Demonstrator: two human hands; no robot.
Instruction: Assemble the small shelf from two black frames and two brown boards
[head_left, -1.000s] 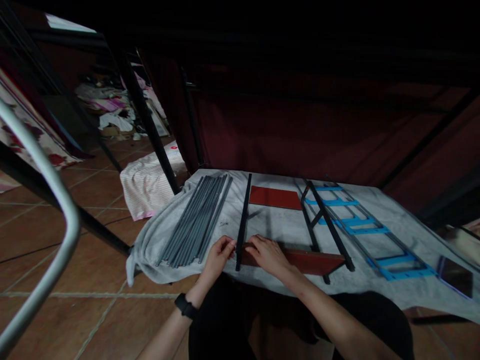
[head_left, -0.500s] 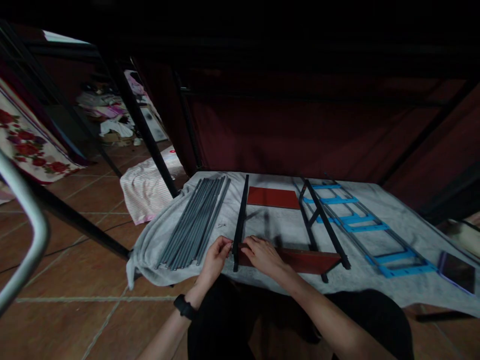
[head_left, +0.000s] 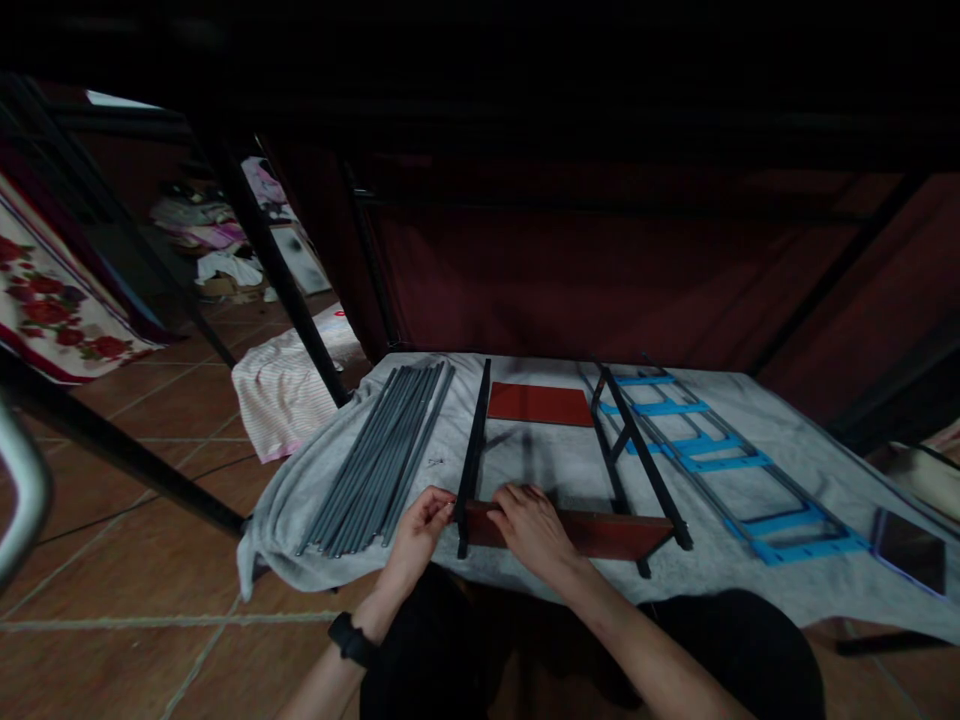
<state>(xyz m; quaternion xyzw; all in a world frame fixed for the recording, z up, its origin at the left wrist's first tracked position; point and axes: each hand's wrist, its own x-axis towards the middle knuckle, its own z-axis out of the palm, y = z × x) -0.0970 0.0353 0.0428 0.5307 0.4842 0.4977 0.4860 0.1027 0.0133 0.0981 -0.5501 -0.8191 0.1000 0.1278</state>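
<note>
Red-brown panel (head_left: 600, 533) stands on edge, right hand (head_left: 534, 528) gripping it, left hand (head_left: 417, 532) pinching black rail (head_left: 471, 462).

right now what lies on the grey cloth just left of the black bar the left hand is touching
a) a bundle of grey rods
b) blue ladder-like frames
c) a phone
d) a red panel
a: the bundle of grey rods lies on the grey cloth to the left of the black bar that the left hand touches; the phone and the blue frames lie far to the right.
</note>
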